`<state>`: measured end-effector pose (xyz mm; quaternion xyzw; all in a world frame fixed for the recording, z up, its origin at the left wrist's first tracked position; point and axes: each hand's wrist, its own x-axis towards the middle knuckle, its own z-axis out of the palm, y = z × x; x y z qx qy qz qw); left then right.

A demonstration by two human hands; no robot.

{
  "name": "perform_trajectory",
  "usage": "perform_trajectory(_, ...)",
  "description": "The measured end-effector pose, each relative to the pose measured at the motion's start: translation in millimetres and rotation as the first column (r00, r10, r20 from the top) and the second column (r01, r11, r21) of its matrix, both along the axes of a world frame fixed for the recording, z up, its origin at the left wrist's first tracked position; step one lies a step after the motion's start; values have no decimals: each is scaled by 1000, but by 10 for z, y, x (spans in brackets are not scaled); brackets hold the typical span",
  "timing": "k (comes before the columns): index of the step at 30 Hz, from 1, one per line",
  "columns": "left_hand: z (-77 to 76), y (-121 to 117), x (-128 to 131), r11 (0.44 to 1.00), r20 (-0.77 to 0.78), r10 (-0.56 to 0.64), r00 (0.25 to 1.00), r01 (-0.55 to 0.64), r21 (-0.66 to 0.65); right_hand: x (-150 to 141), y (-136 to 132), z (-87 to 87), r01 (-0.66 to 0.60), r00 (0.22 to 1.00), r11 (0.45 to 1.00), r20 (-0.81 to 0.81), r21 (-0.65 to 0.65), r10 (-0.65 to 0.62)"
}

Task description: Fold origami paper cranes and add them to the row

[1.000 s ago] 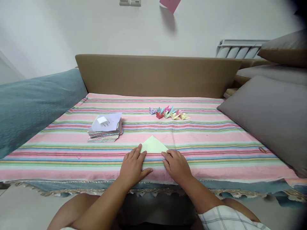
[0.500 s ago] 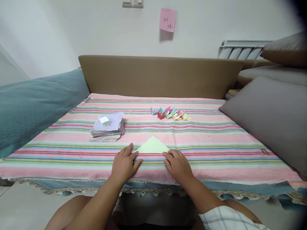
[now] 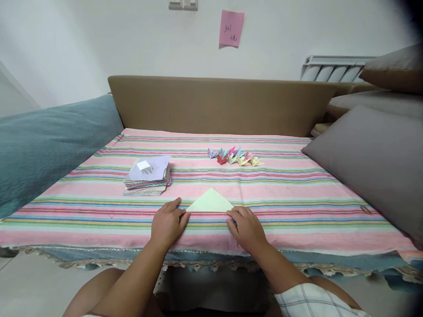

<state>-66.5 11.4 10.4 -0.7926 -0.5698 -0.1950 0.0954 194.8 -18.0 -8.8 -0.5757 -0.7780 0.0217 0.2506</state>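
A pale green paper (image 3: 210,202), folded into a triangle, lies flat on the striped cloth near the front edge. My left hand (image 3: 168,223) rests at its left corner, fingers curled and pressed down on the fold. My right hand (image 3: 246,226) presses on the right corner in the same way. Neither hand lifts the paper. Further back on the left lies a stack of coloured paper sheets (image 3: 147,180) with a small white charger (image 3: 144,166) on top. A row of small folded paper cranes (image 3: 235,156) stands behind the green triangle.
The striped cloth (image 3: 297,193) covers a flat surface with a fringed front edge. A teal cushion (image 3: 49,141) borders the left, grey pillows (image 3: 373,158) the right, a brown backrest (image 3: 218,103) behind. A pink note (image 3: 231,28) hangs on the wall.
My left hand slid leftward along the fold to the paper's left corner. The right hand shifted slightly right. The view tilted up, showing the pink note.
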Motion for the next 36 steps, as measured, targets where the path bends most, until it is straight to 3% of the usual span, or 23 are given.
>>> perform_trajectory(10, 0, 69, 35, 999, 68, 45, 997, -47, 28, 89, 76, 60, 83, 992, 995, -94, -46, -87)
perform_trajectory(17, -47, 71, 131, 997, 97, 53, 994, -47, -67, 122, 139, -23, 143, 979, 987, -134, -76, -152)
perform_trajectory(22, -54, 74, 154, 993, 114, 52, 992, -40, -109, 110, 153, -30, 129, 984, 988, -112, -84, -138)
perform_trajectory(28, -30, 83, 161, 991, 163, 60, 985, -39, -130, 102, 159, -3, 125, 969, 986, -199, -108, -145)
perform_trajectory(36, -11, 100, 148, 990, 286, 34, 958, 6, -140, 126, 198, -72, 47, 935, 999, -353, 3, -43)
